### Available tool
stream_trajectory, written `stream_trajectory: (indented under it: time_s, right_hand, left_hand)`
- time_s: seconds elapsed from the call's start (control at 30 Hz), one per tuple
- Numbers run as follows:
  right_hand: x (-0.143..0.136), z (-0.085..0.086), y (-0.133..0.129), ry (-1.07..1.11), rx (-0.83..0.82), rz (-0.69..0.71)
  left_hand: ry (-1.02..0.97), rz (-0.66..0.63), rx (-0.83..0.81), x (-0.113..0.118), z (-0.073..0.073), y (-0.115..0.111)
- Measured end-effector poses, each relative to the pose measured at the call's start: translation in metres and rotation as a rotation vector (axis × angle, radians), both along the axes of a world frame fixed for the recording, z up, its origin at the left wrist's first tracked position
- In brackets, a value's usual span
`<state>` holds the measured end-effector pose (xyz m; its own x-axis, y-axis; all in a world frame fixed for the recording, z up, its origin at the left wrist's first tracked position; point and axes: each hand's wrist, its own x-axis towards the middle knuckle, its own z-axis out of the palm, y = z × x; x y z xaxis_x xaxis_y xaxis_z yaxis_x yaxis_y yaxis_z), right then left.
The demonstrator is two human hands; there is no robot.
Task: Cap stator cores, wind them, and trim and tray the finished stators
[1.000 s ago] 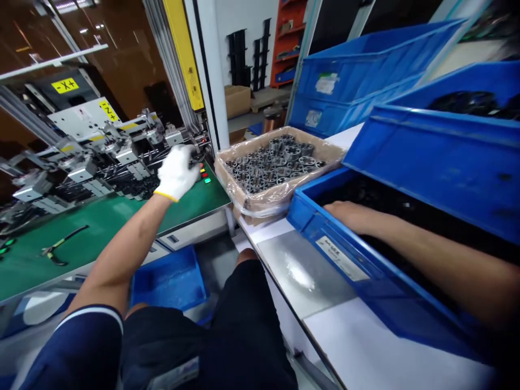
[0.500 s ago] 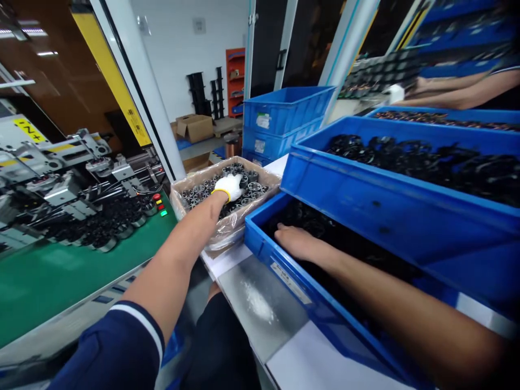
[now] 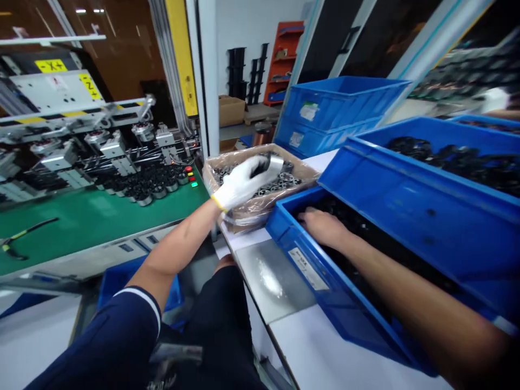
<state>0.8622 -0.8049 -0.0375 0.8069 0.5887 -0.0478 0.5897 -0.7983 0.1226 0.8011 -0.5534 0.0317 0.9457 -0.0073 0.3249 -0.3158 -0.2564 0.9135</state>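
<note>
My left hand (image 3: 240, 183), in a white glove with a yellow cuff, is raised just over a plastic-lined cardboard box (image 3: 239, 214). Its fingers are closed on a silver metal ring (image 3: 275, 164) with a dark inside. More ring-shaped metal parts (image 3: 270, 188) fill the box below. My right hand (image 3: 324, 225), bare, reaches down into the near blue bin (image 3: 292, 238) among black parts (image 3: 368, 230). Its fingers curl in, the tips lost in the shadow, and I cannot make out what they hold.
A larger blue bin (image 3: 406, 189) of black parts sits behind the near one. Stacked blue crates (image 3: 345, 105) stand beyond the box. At left, a green bench (image 3: 93, 222) carries grouped ring parts (image 3: 142, 181), pliers (image 3: 18, 238) and a machine (image 3: 117, 151). A co-worker's white glove (image 3: 495, 100) shows far right.
My left hand has lifted out from among the box's parts, now with a metal ring in its fingers. My right hand stays in the near bin. The view has turned left.
</note>
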Motion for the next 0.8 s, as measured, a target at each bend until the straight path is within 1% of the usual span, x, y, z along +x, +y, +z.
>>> stream_trajectory:
  time_s: [0.03, 0.1, 0.17, 0.2, 0.23, 0.27, 0.3, 0.33, 0.37, 0.43, 0.5, 0.57, 0.6, 0.67, 0.73, 0.8]
  right_hand:
    - [0.002, -0.001, -0.002, -0.046, 0.026, 0.015]
    - [0.006, 0.000, -0.005, -0.133, 0.060, 0.036]
    - [0.007, 0.006, -0.004, -0.219, 0.081, 0.038]
    - [0.006, 0.012, -0.001, -0.288, 0.106, 0.036]
    - [0.001, 0.019, 0.005, -0.380, 0.153, 0.051]
    - [-0.007, 0.026, 0.013, -0.475, 0.226, 0.088]
    - [-0.019, 0.033, 0.024, -0.554, 0.324, 0.150]
    - [-0.035, 0.040, 0.036, -0.607, 0.443, 0.240]
    - [-0.053, 0.046, 0.049, -0.612, 0.563, 0.343]
    - [-0.095, 0.054, 0.072, -0.549, 0.759, 0.527]
    - [-0.134, 0.056, 0.087, -0.512, 0.883, 0.684]
    - [-0.162, 0.052, 0.092, -0.475, 0.950, 0.809]
    - [-0.170, 0.050, 0.091, -0.448, 0.966, 0.850]
    - [-0.179, 0.044, 0.086, -0.402, 0.968, 0.885]
    - [-0.178, 0.041, 0.080, -0.376, 0.988, 0.891]
    - [-0.174, 0.037, 0.078, -0.357, 1.017, 0.877]
  left_hand:
    - [0.005, -0.013, -0.084, -0.028, -0.013, 0.007]
    - [0.050, 0.000, -0.257, -0.085, -0.044, 0.021]
    - [0.128, 0.032, -0.484, -0.134, -0.071, 0.031]
    - [0.176, 0.033, -0.608, -0.153, -0.081, 0.035]
    - [0.221, 0.025, -0.727, -0.169, -0.088, 0.039]
    - [0.259, 0.009, -0.825, -0.181, -0.091, 0.042]
    - [0.285, -0.008, -0.898, -0.190, -0.093, 0.045]
    - [0.298, -0.023, -0.938, -0.196, -0.092, 0.048]
    - [0.298, -0.034, -0.938, -0.200, -0.090, 0.050]
    - [0.284, -0.045, -0.901, -0.205, -0.086, 0.051]
    - [0.265, -0.057, -0.858, -0.208, -0.084, 0.047]
    - [0.246, -0.081, -0.840, -0.211, -0.085, 0.041]
    - [0.242, -0.098, -0.840, -0.213, -0.086, 0.037]
    - [0.255, -0.119, -0.838, -0.214, -0.088, 0.029]
    - [0.265, -0.144, -0.803, -0.213, -0.087, 0.021]
    - [0.244, -0.186, -0.704, -0.211, -0.081, 0.014]
